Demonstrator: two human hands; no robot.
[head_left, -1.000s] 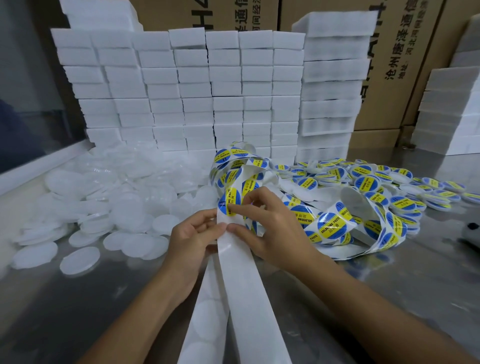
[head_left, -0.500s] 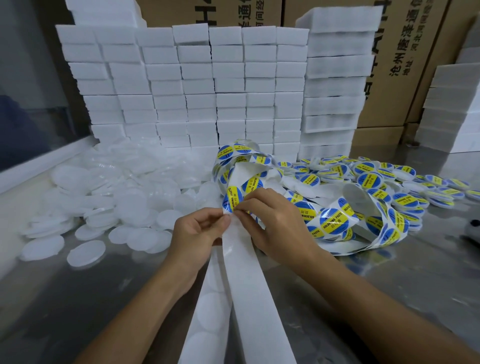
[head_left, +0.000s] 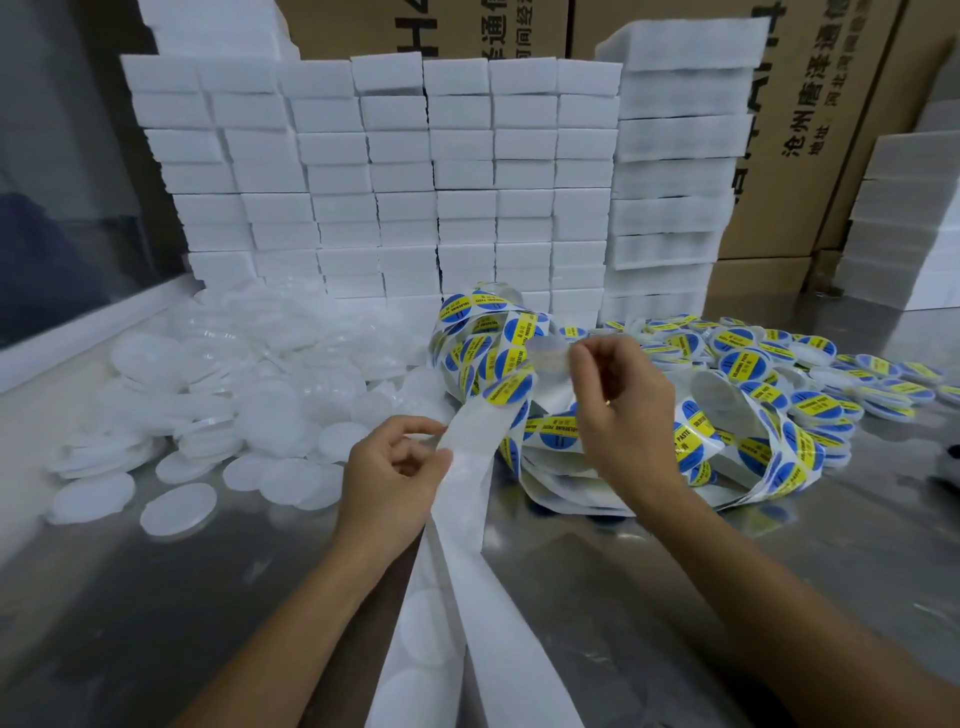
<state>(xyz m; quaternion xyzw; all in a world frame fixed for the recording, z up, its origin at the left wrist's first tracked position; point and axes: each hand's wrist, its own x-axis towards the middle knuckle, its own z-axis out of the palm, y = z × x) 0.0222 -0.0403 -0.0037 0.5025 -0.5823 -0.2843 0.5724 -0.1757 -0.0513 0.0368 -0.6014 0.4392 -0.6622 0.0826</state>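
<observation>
A long white backing strip (head_left: 467, 519) runs from the bottom edge up to a tangled coil of blue-and-yellow round stickers (head_left: 498, 353). My left hand (head_left: 389, 478) pinches the strip's left edge just below the first sticker. My right hand (head_left: 618, 410) is raised above the coil and pinches a peeled round sticker (head_left: 548, 353) between thumb and fingers, its pale back toward me. More of the sticker strip (head_left: 769, 457) loops to the right of my right hand.
A heap of plain white plastic lids (head_left: 218, 395) covers the steel table (head_left: 156, 597) at left. Lids with stickers on them (head_left: 810, 364) lie at right. White foam blocks (head_left: 415, 182) are stacked behind, with cardboard boxes (head_left: 779, 130) beyond them.
My right hand has lifted up and to the right, pulling one sticker off the backing strip. My left hand stays on the strip.
</observation>
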